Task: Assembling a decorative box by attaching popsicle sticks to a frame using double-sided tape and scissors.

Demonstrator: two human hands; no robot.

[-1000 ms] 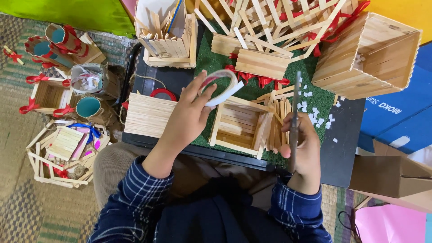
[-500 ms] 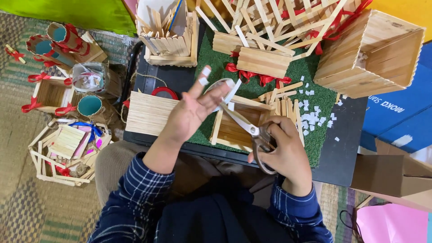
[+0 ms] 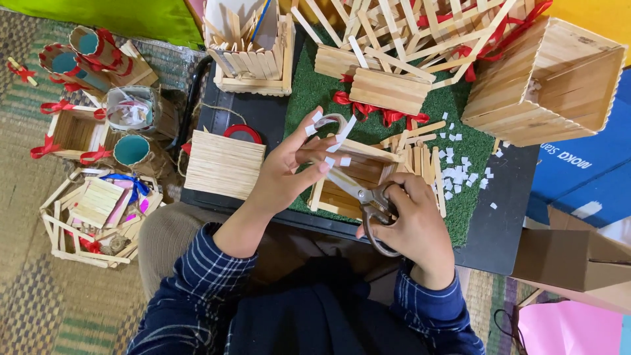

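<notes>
Since half a second ago, the left hand (image 3: 289, 172) has curled in from its spread pose and now pinches the roll of white tape (image 3: 335, 125) at its fingertips, while the scissors (image 3: 361, 197) have swung up so their blades point toward that hand. Small white tape pieces stick to several of the left fingertips (image 3: 317, 116). The right hand (image 3: 411, 220) has shifted little; its fingers are closed through the scissor loops, gripping the tool firmly, and the blades look nearly closed just under the left fingers.

Both hands hover over the near edge of the black tabletop (image 3: 506, 223), above an open stick box (image 3: 358, 174) that sits on the green mat (image 3: 453, 112). Loose white paper bits (image 3: 460, 167) lie scattered on the mat to the right of that box. A flat panel of sticks (image 3: 223, 164) rests at the left side of the tabletop, touching a red-rimmed round lid (image 3: 242, 133). At the far edge stand a stick holder (image 3: 253, 49) filled with loose sticks, a stick frame with red ribbon (image 3: 394, 72), and, toward the far right corner, a large stick box (image 3: 552, 82) tipped on its side. On the woven rug (image 3: 26, 276) to the left lie ribboned paper tubes (image 3: 79, 56) and more stick pieces.
</notes>
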